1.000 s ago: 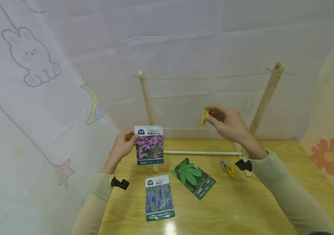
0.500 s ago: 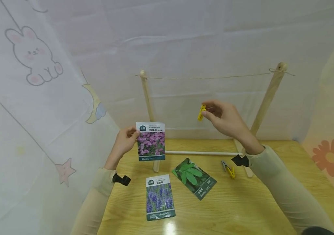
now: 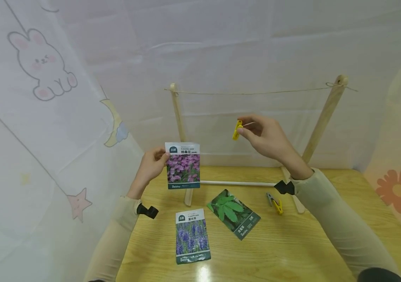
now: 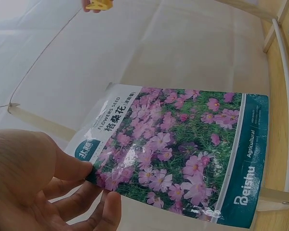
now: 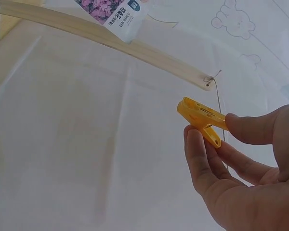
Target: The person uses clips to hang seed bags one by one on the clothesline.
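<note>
My left hand (image 3: pixel 152 165) pinches a seed packet (image 3: pixel 183 166) by its upper left edge, between thumb and fingers. Pink flowers cover its front, and it hangs upright in front of the left wooden post. In the left wrist view the thumb lies over the packet's corner (image 4: pixel 178 154). My right hand (image 3: pixel 265 137) pinches a yellow clothespin (image 3: pixel 237 130) below the string (image 3: pixel 242 93). The right wrist view shows the clothespin (image 5: pixel 202 120) between thumb and fingertips, its gripping end pointing away from the palm.
Two wooden posts (image 3: pixel 322 121) carry the string, with a white rod (image 3: pixel 235 183) low between them. On the wooden table (image 3: pixel 285 250) lie a purple-flower seed packet (image 3: pixel 192 237), a green-leaf seed packet (image 3: pixel 233 214), and grey and yellow clothespins (image 3: pixel 274 203) to the right.
Both hands have risen. The left hand has lifted the pink-flower packet slightly up and right; the right hand has carried the yellow clothespin up and left toward the string.
</note>
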Tool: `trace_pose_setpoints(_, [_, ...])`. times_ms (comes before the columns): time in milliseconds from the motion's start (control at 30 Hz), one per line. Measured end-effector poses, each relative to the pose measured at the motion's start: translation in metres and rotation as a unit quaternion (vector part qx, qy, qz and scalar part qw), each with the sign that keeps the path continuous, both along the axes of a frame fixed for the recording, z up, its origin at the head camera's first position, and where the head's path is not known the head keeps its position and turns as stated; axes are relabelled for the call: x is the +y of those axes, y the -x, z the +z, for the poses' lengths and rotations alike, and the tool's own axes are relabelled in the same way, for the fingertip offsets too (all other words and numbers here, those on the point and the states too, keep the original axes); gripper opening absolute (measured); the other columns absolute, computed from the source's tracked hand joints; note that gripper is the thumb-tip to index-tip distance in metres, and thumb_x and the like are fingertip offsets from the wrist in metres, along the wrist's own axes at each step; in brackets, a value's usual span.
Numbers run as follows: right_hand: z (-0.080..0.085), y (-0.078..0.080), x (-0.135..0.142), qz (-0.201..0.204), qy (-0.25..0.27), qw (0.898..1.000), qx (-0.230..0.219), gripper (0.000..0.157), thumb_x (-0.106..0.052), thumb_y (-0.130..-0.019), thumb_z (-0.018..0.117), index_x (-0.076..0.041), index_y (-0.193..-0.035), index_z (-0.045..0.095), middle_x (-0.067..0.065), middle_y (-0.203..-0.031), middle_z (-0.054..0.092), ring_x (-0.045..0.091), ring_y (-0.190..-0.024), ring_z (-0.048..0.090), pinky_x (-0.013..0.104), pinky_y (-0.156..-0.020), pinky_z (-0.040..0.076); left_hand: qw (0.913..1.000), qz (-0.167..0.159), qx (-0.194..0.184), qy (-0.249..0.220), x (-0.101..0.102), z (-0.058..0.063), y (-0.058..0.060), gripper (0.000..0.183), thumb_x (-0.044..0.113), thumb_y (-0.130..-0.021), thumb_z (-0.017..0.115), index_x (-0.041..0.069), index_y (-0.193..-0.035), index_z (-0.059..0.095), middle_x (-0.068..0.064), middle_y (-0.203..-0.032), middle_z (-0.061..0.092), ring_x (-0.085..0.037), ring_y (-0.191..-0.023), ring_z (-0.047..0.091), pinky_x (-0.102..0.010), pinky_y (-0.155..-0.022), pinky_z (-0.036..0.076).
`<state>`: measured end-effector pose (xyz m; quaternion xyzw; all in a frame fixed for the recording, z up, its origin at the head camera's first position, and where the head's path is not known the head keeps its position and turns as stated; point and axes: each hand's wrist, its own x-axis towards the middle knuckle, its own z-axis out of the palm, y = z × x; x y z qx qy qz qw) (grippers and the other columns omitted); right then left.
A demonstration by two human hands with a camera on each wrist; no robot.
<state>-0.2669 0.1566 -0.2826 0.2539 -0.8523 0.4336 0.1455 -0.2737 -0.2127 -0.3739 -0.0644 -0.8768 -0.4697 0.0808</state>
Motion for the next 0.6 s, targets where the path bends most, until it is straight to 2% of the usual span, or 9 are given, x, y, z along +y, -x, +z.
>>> trace_pose_setpoints(233, [0.008, 0.004, -0.004, 0.002, -0.001, 1.000, -0.002, 0.035, -0.021, -0.098, 0.067, -0.009, -0.131, 0.064, 0.010, -0.117, 0.068, 0.025, -0.101, 0.070, 0.043, -0.086, 0.057, 1.0000, 0.000, 0.000, 0.005, 0.002, 0.006, 0.003, 0.029, 0.025, -0.105, 0.055, 0.003, -0.119, 0.067, -0.017, -0.118, 0.069, -0.030, -0.101, 0.069, -0.043, -0.084, 0.058])
trace_pose_setpoints(600, [0.024, 0.009, -0.011, 0.005, 0.000, 1.000, 0.004, 0.035, -0.021, -0.098, 0.067, -0.008, -0.131, 0.064, 0.010, -0.117, 0.068, 0.026, -0.103, 0.069, 0.043, -0.087, 0.057, 0.9999, -0.007, 0.007, -0.004, 0.007, 0.013, 0.008, 0.026, 0.024, -0.105, 0.055, 0.003, -0.117, 0.066, -0.016, -0.116, 0.069, -0.030, -0.104, 0.068, -0.039, -0.085, 0.060])
